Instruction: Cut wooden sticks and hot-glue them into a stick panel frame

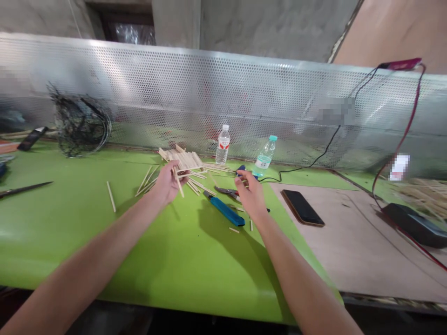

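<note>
My left hand point(169, 180) is closed on a small frame built of thin wooden sticks point(184, 160), lifted slightly above the green table top point(181, 251); one loose stick hangs down from its fingers. My right hand point(250, 191) hovers with curled fingers over blue-handled pliers point(227, 191), and whether it holds anything is unclear. A blue utility knife point(224, 208) lies just left of that hand. Loose wooden sticks point(148, 180) are scattered around both hands.
Two plastic water bottles point(223, 144) point(265, 157) stand by the perforated metal wall point(195, 97). A black phone point(302, 207) lies on the brown board to the right. A coil of black wire point(79, 124) sits far left, a power bank with cables point(415, 224) far right.
</note>
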Demonstrator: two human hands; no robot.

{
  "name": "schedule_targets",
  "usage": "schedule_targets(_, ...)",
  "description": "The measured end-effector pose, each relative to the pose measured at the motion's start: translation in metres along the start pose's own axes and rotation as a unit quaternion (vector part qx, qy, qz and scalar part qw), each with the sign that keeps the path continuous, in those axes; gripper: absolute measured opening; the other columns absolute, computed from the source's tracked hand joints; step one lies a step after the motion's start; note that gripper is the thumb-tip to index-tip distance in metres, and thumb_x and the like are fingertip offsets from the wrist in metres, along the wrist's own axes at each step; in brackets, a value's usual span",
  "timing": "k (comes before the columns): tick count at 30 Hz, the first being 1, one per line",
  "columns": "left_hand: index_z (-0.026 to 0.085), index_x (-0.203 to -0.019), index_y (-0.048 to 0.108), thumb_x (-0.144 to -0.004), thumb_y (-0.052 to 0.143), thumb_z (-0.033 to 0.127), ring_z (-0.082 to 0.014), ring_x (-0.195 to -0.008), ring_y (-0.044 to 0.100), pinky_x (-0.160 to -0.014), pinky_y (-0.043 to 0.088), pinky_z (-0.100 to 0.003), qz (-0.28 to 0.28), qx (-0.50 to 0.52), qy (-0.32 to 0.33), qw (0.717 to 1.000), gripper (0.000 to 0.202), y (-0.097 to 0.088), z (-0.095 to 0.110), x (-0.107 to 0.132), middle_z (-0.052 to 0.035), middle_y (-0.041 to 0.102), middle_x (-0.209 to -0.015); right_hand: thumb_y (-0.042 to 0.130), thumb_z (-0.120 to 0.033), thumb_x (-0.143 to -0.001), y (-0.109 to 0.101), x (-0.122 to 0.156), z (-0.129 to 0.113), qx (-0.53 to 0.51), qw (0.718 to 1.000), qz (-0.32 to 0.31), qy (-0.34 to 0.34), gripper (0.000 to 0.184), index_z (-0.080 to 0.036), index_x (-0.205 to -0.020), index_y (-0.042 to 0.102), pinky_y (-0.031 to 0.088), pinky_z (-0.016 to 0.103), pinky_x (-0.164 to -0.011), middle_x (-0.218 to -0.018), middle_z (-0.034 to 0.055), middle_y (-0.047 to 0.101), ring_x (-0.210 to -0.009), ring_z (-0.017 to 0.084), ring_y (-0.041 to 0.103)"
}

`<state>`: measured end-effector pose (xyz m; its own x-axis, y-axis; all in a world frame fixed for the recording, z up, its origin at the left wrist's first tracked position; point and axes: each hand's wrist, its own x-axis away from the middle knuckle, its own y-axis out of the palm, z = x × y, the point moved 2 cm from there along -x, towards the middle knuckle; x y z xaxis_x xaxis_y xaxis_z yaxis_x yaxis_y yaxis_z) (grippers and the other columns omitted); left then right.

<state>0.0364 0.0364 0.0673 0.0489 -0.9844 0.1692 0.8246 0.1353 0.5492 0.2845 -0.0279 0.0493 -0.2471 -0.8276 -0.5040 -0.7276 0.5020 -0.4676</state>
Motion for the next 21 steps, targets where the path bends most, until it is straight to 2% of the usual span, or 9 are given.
schedule_targets(3,0.015,-0.092,0.06,-0.091,0.056,0.021,-0.0161,-0.061,0.063,-0.054,0.055,-0.027,-0.001,-0.01,-0.023,1.0,0.008,-0.014,0.004,-0.023,-0.0098,0.066,-0.077,0.052,-0.027,-0.086,-0.003,-0.007,0.012,0.025,0.999,-0.001,0.025,0.028,-0.021,-0.11,0.066,0.047,0.031,-0.07,-0.094,0.0031,0.07,-0.073,0.017,0.061)
schedule_targets(4,0.015,-0.091,0.061,-0.09,0.057,0.019,-0.0158,-0.061,0.063,-0.053,0.054,-0.026,0.019,-0.018,-0.017,1.0,0.005,-0.02,0.005,-0.03,-0.0096,0.066,-0.078,0.052,-0.023,-0.085,-0.003,-0.009,0.016,0.036,0.999,-0.01,0.037,0.027,-0.021,-0.107,0.067,0.047,0.03,-0.069,-0.093,0.0027,0.071,-0.072,0.017,0.061)
schedule_targets(6,0.016,-0.091,0.06,-0.088,0.06,0.016,-0.0149,-0.061,0.063,-0.052,0.052,-0.024,0.052,-0.034,-0.009,0.998,0.003,-0.029,0.005,-0.042,-0.0075,0.065,-0.076,0.052,-0.018,-0.083,-0.002,-0.011,0.023,0.065,0.995,-0.049,0.061,0.027,-0.021,-0.104,0.068,0.048,0.028,-0.07,-0.093,0.0027,0.072,-0.074,0.017,0.064)
schedule_targets(8,0.016,-0.089,0.06,-0.087,0.06,0.013,-0.014,-0.059,0.062,-0.05,0.05,-0.023,0.065,-0.038,-0.008,0.997,0.004,-0.034,0.003,-0.048,-0.0056,0.063,-0.074,0.054,-0.013,-0.081,0.0,-0.011,0.029,0.108,0.984,-0.123,0.076,0.027,-0.021,-0.1,0.071,0.048,0.027,-0.073,-0.095,0.0036,0.074,-0.081,0.018,0.066)
schedule_targets(11,0.016,-0.088,0.059,-0.086,0.059,0.011,-0.013,-0.057,0.061,-0.049,0.048,-0.023,0.063,-0.037,-0.01,0.997,0.005,-0.034,0.001,-0.049,-0.0046,0.062,-0.073,0.059,-0.006,-0.075,0.002,-0.007,0.032,0.15,0.957,-0.235,0.078,0.027,-0.021,-0.091,0.074,0.048,0.025,-0.074,-0.094,0.0037,0.076,-0.085,0.018,0.068)
schedule_targets(13,0.016,-0.087,0.06,-0.087,0.06,0.013,-0.0132,-0.058,0.061,-0.049,0.049,-0.023,0.052,-0.035,-0.012,0.998,0.002,-0.031,0.0,-0.045,-0.0053,0.063,-0.075,0.064,-0.005,-0.071,0.001,-0.004,0.032,0.166,0.945,-0.275,0.063,0.026,-0.02,-0.087,0.076,0.047,0.024,-0.071,-0.09,0.0032,0.076,-0.082,0.018,0.068)
schedule_targets(17,0.015,-0.087,0.061,-0.087,0.061,0.017,-0.0143,-0.06,0.062,-0.049,0.05,-0.024,0.037,-0.034,-0.009,0.999,0.002,-0.023,0.0,-0.036,-0.0072,0.065,-0.078,0.071,-0.012,-0.068,-0.001,0.0,0.028,0.229,0.921,-0.314,0.018,0.022,-0.02,-0.087,0.077,0.045,0.025,-0.064,-0.087,0.0035,0.076,-0.078,0.02,0.068)
schedule_targets(21,0.015,-0.088,0.062,-0.087,0.062,0.017,-0.0146,-0.06,0.062,-0.047,0.049,-0.024,0.032,-0.034,-0.006,0.999,0.003,-0.02,-0.001,-0.032,-0.0076,0.066,-0.079,0.064,-0.007,-0.069,0.0,0.002,0.027,0.235,0.917,-0.322,0.004,0.025,-0.02,-0.085,0.078,0.045,0.025,-0.065,-0.088,0.0034,0.077,-0.078,0.019,0.068)
